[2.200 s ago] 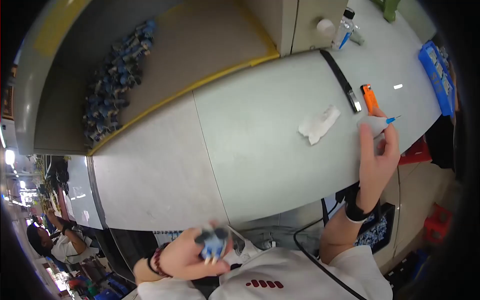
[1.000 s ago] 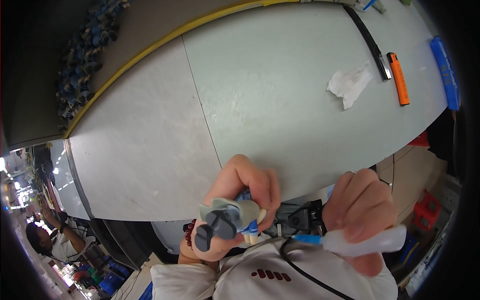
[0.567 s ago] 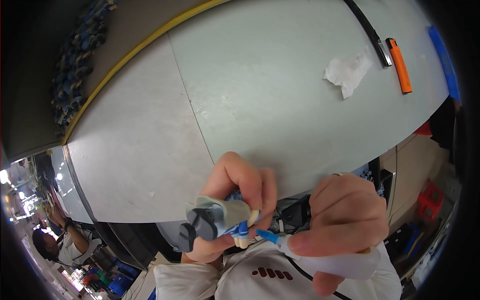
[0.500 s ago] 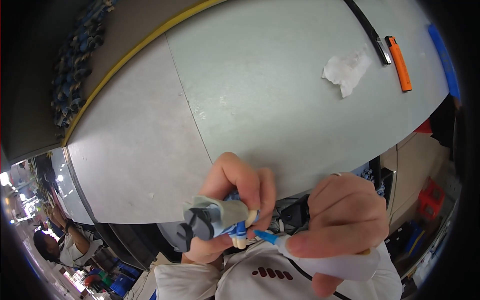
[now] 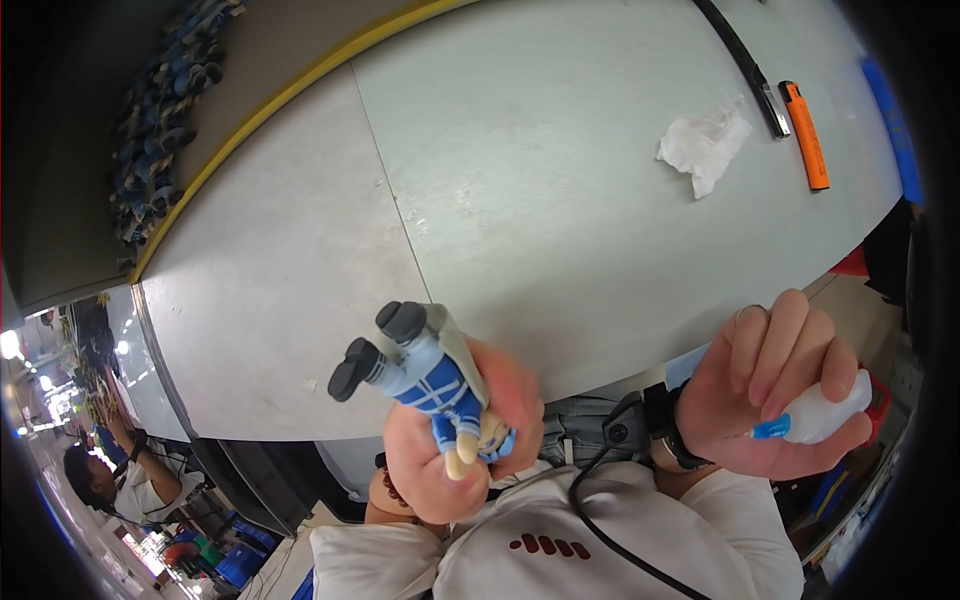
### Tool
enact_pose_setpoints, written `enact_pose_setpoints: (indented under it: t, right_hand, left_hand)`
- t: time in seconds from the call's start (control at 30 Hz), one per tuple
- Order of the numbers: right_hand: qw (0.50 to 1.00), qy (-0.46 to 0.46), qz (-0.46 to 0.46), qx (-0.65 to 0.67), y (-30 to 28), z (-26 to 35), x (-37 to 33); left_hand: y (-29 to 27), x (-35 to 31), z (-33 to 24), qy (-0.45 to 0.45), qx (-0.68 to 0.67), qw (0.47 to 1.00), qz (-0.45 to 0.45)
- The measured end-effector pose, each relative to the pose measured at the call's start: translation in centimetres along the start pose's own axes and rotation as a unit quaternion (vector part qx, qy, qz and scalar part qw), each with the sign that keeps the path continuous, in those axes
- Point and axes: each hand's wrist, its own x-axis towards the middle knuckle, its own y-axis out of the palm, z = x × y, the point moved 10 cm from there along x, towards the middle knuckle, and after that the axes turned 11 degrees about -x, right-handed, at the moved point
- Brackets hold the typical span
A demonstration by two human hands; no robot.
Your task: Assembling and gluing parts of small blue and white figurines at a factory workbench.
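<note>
A small figurine [image 5: 437,388] in a blue outfit with pale straps, black boots and a grey-green cape lies in my left hand [image 5: 412,468]. It is upside down, boots pointing up and to the left, with its head end mostly hidden between my fingers and thumb. My right hand [image 5: 765,385] is raised well to the right of the figurine. In it rests a white squeeze bottle [image 5: 832,408] with a blue nozzle, turned to the left and away from the figurine. The fingers are curled loosely over the bottle.
On the grey table [image 5: 560,180] lie a crumpled white tissue [image 5: 703,148], an orange slim tool [image 5: 805,135] and a black strap-like piece [image 5: 745,60] with a metal end. Past a yellow edge [image 5: 290,90] sit several blue figures [image 5: 160,130]. A co-worker [image 5: 130,480] sits far left.
The bottle has moved right, away from the figurine, and my right hand has turned palm up around it. My left hand has tilted the figurine, so its boots and blue front now show.
</note>
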Motion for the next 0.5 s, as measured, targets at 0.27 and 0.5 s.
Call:
enact_pose_setpoints:
  t: [0.27, 0.5]
  right_hand:
    - [0.999, 0.007, 0.018, 0.030, 0.5, -0.5, 0.1]
    - [0.998, 0.033, 0.029, 0.037, 0.1, -0.7, -0.1]
  left_hand:
    - [0.1, -0.4, 0.7, -0.064, 0.039, 0.997, -0.035]
    - [0.8, 0.4, -0.3, 0.049, 0.112, 0.989, 0.079]
